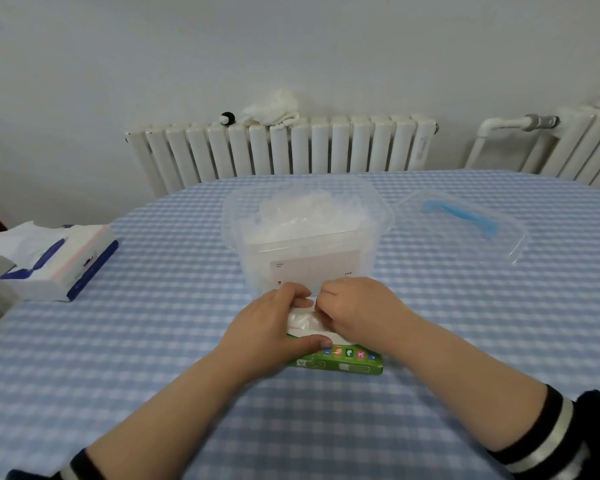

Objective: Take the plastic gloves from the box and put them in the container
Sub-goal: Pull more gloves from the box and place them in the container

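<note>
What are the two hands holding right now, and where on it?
Left hand grips the green box at its top, thumb on the near edge. Right hand pinches the plastic gloves bunched at the box's opening.

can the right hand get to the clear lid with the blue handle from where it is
Probably yes. The lid lies flat on the table to the right of the container, nothing between. But the right hand is busy pinching gloves at the box.

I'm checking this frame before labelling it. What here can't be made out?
Head view only:
- Opening of the green glove box: covered by the left hand and right hand.
- How many plastic gloves are gripped: hidden between the hands.
- Count of gloves in the clear container: a crumpled, see-through heap.
- Label print on the container: too small.
- Tissue pack wording: blurred.
</note>
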`<state>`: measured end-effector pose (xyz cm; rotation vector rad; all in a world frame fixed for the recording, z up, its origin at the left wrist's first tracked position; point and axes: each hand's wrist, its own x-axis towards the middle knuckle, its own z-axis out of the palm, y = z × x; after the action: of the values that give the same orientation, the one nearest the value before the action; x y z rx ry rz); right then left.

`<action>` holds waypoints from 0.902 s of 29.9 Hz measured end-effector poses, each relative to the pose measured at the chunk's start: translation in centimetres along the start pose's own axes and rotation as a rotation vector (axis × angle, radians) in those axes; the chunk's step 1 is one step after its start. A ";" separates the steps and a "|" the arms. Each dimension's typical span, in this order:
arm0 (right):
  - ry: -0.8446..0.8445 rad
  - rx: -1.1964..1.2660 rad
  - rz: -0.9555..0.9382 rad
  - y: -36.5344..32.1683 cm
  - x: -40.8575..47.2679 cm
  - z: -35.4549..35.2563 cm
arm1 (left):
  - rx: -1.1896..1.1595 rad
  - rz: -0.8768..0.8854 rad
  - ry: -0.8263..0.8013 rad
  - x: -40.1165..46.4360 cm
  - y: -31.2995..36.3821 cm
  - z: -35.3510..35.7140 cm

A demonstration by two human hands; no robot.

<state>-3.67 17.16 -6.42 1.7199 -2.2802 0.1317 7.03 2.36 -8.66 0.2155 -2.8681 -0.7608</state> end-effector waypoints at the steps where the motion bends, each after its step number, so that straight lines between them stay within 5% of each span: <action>1: -0.012 -0.026 -0.019 -0.1 0.0 0.1 | -0.001 -0.005 0.002 0.0 0.0 -0.1; 7: 0.028 0.156 0.095 -0.2 -0.2 -0.6 | -0.026 -0.045 -0.007 0.1 -0.2 -0.1; 15: -0.283 0.500 0.337 0.4 0.2 -0.7 | -0.063 -0.028 -0.042 -0.2 -0.1 -0.3; 27: -0.017 0.009 0.069 -0.5 -0.3 0.0 | -0.106 -0.042 -0.042 -0.4 -0.4 -0.2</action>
<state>-3.13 17.25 -6.52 1.6537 -2.3551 0.1417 7.48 1.99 -8.68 0.2498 -2.8608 -0.9328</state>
